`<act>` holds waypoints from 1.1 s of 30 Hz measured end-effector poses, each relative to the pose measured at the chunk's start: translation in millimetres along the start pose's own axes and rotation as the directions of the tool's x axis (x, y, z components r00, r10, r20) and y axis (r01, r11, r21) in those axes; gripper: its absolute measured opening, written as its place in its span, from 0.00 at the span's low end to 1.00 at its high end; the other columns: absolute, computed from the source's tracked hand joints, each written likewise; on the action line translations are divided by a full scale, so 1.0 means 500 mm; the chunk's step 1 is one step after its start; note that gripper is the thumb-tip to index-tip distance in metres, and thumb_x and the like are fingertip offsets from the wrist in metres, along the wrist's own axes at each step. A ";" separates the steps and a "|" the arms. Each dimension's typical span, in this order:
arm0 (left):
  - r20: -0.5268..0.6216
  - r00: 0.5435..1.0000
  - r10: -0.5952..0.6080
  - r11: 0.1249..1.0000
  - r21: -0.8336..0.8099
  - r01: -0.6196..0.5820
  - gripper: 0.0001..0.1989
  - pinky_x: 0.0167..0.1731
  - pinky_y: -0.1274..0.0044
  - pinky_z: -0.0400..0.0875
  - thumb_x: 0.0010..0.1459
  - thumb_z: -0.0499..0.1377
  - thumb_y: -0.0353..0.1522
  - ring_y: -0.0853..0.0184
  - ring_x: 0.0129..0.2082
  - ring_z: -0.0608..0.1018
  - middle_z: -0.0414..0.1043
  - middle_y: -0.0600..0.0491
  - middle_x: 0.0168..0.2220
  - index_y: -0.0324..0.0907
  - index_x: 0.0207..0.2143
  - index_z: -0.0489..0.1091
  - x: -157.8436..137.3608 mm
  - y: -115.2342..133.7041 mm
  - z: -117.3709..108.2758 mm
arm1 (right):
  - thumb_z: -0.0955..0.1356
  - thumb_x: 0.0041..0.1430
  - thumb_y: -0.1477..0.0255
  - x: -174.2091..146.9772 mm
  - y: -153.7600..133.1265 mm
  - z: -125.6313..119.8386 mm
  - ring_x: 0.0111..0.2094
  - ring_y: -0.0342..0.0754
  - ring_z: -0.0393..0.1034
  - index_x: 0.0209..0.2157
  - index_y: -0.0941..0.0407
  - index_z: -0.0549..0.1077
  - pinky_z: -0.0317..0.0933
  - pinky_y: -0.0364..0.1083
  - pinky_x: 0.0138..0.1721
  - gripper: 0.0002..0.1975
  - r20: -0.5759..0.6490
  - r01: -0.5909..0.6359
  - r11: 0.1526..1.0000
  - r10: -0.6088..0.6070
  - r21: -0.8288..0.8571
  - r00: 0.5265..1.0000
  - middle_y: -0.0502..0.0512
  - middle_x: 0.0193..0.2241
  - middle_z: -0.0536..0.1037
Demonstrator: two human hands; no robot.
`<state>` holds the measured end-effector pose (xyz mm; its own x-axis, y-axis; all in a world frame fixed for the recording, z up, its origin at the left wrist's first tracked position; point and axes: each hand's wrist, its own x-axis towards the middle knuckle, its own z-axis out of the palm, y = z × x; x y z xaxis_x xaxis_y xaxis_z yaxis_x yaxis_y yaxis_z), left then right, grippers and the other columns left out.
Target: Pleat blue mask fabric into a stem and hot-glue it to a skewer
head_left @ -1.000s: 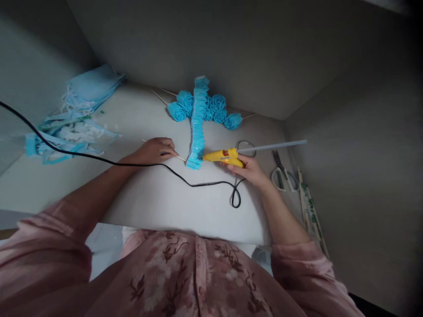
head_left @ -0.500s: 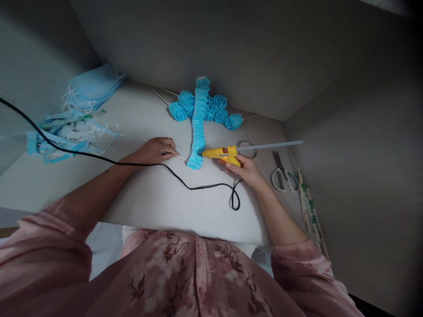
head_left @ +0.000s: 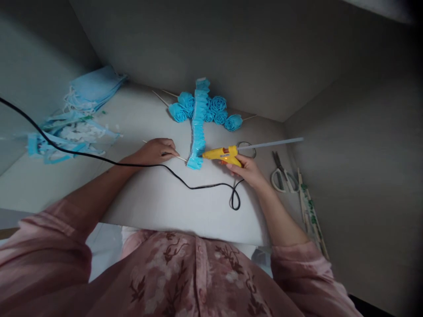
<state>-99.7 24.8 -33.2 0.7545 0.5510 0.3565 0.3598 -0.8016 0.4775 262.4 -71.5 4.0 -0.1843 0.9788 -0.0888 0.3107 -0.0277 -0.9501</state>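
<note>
My left hand (head_left: 159,150) is closed around a thin wooden stick (head_left: 181,158), whose tip meets the near end of a pleated blue strip (head_left: 198,127). The strip stretches away from me over the table. In my right hand (head_left: 246,169) is a yellow glue gun (head_left: 221,154), a long translucent glue stick (head_left: 271,144) jutting from its back. The gun's nozzle is at the strip's right edge, close to its near end; whether they touch I cannot tell. Blue rosettes on sticks, such as one rose (head_left: 178,112), lie on both sides of the strip's far part.
The gun's black cord (head_left: 150,165) crosses my left forearm and loops below the gun. Scissors (head_left: 284,176) and several sticks (head_left: 310,207) lie at right. At left are a stack of blue masks (head_left: 95,88) and a heap of scraps (head_left: 72,136). Grey walls enclose the table.
Almost nothing differs. Both hands, the stick and the glue gun stay in place, and the view has shifted very slightly.
</note>
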 end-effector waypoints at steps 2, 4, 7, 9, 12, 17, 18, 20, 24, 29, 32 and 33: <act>-0.007 1.000 0.010 1.000 0.002 -0.010 0.15 0.40 0.78 0.72 0.68 0.56 0.35 0.67 0.36 0.80 0.80 0.47 0.38 0.41 0.38 0.83 0.000 -0.001 0.002 | 0.76 0.50 0.51 0.001 0.000 0.008 0.22 0.41 0.62 0.44 0.57 0.81 0.59 0.43 0.24 0.27 0.015 -0.004 0.999 0.005 -0.037 1.000 0.50 0.27 0.77; 0.001 1.000 0.015 1.000 0.012 -0.015 0.15 0.41 0.78 0.72 0.68 0.56 0.35 0.66 0.37 0.80 0.80 0.47 0.38 0.41 0.39 0.83 0.001 -0.002 0.002 | 0.76 0.51 0.51 0.002 0.003 0.009 0.22 0.41 0.62 0.43 0.57 0.81 0.59 0.42 0.24 0.26 0.017 0.000 0.999 0.001 -0.052 1.000 0.49 0.25 0.75; 0.026 1.000 0.006 0.999 0.043 -0.007 0.14 0.43 0.77 0.72 0.67 0.55 0.34 0.65 0.39 0.80 0.81 0.47 0.39 0.41 0.41 0.82 0.003 -0.003 0.001 | 0.77 0.50 0.51 0.003 0.008 -0.003 0.22 0.40 0.62 0.41 0.57 0.81 0.59 0.43 0.23 0.25 0.001 0.003 1.000 -0.003 -0.011 1.000 0.52 0.30 0.79; 0.054 0.998 -0.012 0.998 0.065 0.009 0.14 0.44 0.77 0.72 0.66 0.55 0.33 0.65 0.40 0.80 0.80 0.47 0.39 0.41 0.41 0.81 0.004 -0.003 -0.001 | 0.77 0.50 0.51 0.004 0.009 -0.011 0.22 0.40 0.62 0.41 0.56 0.81 0.59 0.43 0.22 0.25 -0.023 0.001 0.999 0.000 0.045 1.000 0.56 0.37 0.82; 0.085 0.995 -0.046 0.996 0.084 0.039 0.13 0.43 0.78 0.71 0.65 0.55 0.32 0.66 0.40 0.80 0.80 0.49 0.39 0.42 0.40 0.80 0.004 -0.003 -0.003 | 0.77 0.50 0.51 0.004 0.007 -0.011 0.22 0.39 0.63 0.41 0.56 0.80 0.58 0.42 0.21 0.25 -0.075 -0.002 0.994 0.010 0.112 0.997 0.58 0.43 0.83; 0.055 0.998 -0.033 0.998 0.048 0.031 0.13 0.42 0.79 0.70 0.66 0.55 0.33 0.67 0.38 0.79 0.80 0.49 0.38 0.43 0.38 0.81 0.004 -0.005 0.000 | 0.77 0.48 0.49 0.006 0.009 0.008 0.23 0.40 0.64 0.41 0.54 0.79 0.61 0.43 0.23 0.26 -0.089 -0.014 0.994 0.024 0.108 0.996 0.57 0.42 0.84; 0.047 0.999 -0.024 0.999 0.043 0.022 0.13 0.42 0.79 0.70 0.66 0.55 0.34 0.67 0.38 0.80 0.80 0.49 0.38 0.43 0.38 0.81 0.004 -0.006 0.000 | 0.77 0.49 0.49 0.006 0.011 0.012 0.23 0.41 0.64 0.42 0.54 0.79 0.62 0.43 0.24 0.26 -0.089 -0.012 0.995 0.021 0.099 0.996 0.57 0.42 0.83; 0.035 0.999 -0.009 0.999 0.037 0.008 0.13 0.42 0.79 0.70 0.67 0.55 0.34 0.67 0.38 0.80 0.80 0.49 0.38 0.42 0.37 0.81 0.003 -0.007 0.002 | 0.76 0.50 0.48 0.007 0.013 0.019 0.24 0.41 0.65 0.42 0.54 0.79 0.63 0.43 0.24 0.26 -0.090 0.001 0.998 0.005 0.069 0.996 0.56 0.41 0.83; 0.030 0.999 -0.010 0.999 0.039 0.009 0.14 0.41 0.79 0.70 0.67 0.55 0.34 0.67 0.38 0.80 0.80 0.48 0.37 0.42 0.37 0.81 0.003 -0.005 0.002 | 0.74 0.54 0.50 0.008 0.011 0.025 0.23 0.41 0.63 0.41 0.54 0.79 0.61 0.43 0.23 0.23 -0.064 0.022 1.000 -0.023 -0.013 0.998 0.54 0.38 0.82; 0.031 0.999 -0.027 0.999 0.039 0.026 0.14 0.41 0.79 0.70 0.66 0.55 0.34 0.68 0.36 0.79 0.81 0.49 0.38 0.42 0.36 0.80 0.005 -0.001 0.000 | 0.75 0.52 0.51 0.007 0.004 0.010 0.22 0.40 0.62 0.40 0.54 0.80 0.58 0.42 0.21 0.23 -0.080 0.009 1.000 -0.009 -0.004 0.997 0.53 0.37 0.82; 0.031 0.999 -0.014 0.999 0.034 0.013 0.14 0.41 0.80 0.71 0.66 0.55 0.35 0.68 0.36 0.79 0.81 0.49 0.37 0.42 0.36 0.80 0.005 -0.001 0.000 | 0.76 0.50 0.51 0.007 0.006 -0.001 0.20 0.38 0.60 0.42 0.54 0.79 0.52 0.41 0.18 0.25 -0.144 -0.028 0.994 0.043 0.104 0.989 0.55 0.42 0.83; 0.028 1.000 -0.010 0.999 0.034 0.009 0.14 0.41 0.80 0.71 0.67 0.55 0.35 0.68 0.36 0.79 0.81 0.49 0.37 0.42 0.36 0.80 0.005 -0.001 0.000 | 0.76 0.49 0.51 0.007 0.007 -0.003 0.20 0.37 0.60 0.43 0.54 0.79 0.51 0.41 0.18 0.25 -0.161 -0.031 0.989 0.054 0.142 0.986 0.56 0.43 0.84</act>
<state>-97.8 26.9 -32.7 0.7662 0.5522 0.3287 0.3849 -0.8039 0.4533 264.0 -67.9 0.9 -0.0150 0.9958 -0.0903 0.1809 -0.0861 -0.9797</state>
